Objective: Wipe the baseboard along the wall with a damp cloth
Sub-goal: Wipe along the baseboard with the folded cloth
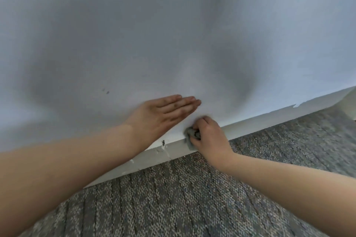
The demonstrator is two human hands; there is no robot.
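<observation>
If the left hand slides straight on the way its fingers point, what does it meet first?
Likely nothing: the left hand points right and slightly up along the bare wall, passing just above the right hand gripping the cloth, though that clearance looks slim.

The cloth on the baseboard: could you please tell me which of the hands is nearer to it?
Right. The right hand grips the cloth against the baseboard; the left hand lies flat on the wall above it.
</observation>
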